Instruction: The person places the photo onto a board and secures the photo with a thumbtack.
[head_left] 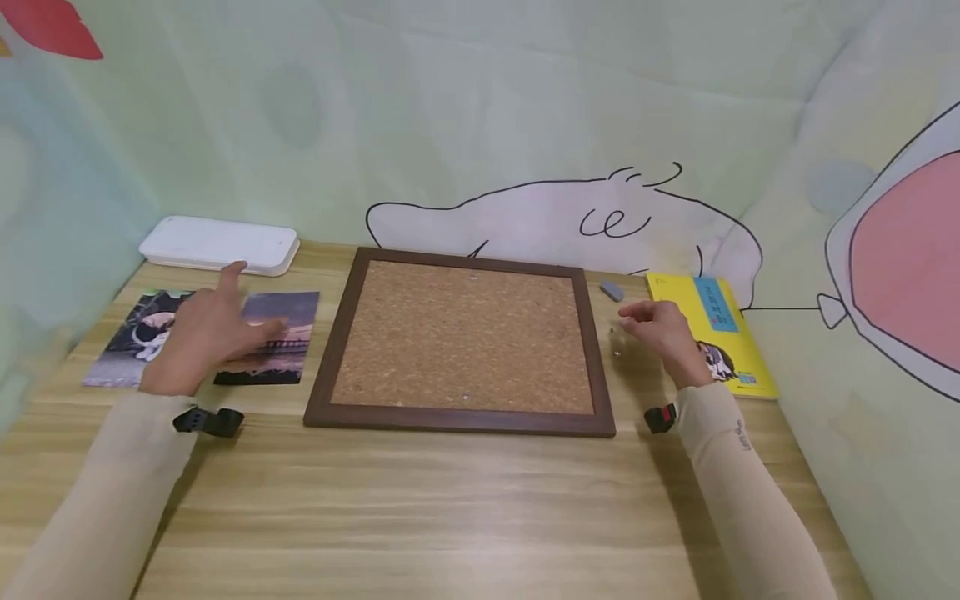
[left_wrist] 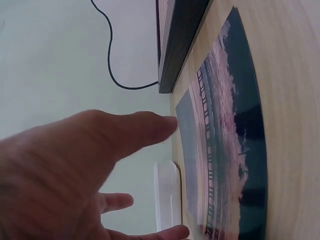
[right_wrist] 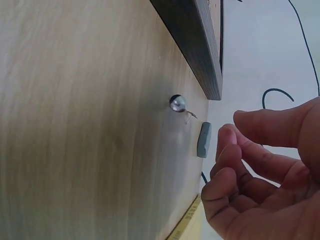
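Note:
My left hand (head_left: 206,333) hovers with fingers spread over two photos. One photo (head_left: 131,333) shows a black-and-white animal, partly covered by the hand; the other, a sunset photo (left_wrist: 220,130), lies below my thumb. The corkboard (head_left: 465,333) with a dark brown frame lies flat between the hands. On its right side, my right hand (head_left: 660,333) is held above the table with fingers loosely bent, thumb close to the index finger and nothing visible between them. Just beyond those fingertips are small silver round-headed pins (right_wrist: 178,103) and a grey eraser-like block (right_wrist: 203,140).
A white case (head_left: 217,242) stands at the back left against the wall sheet. The yellow booklet (head_left: 738,342) lies at the right edge, under the right forearm's side. Two small silver spots show on the cork, near its top and bottom edges.

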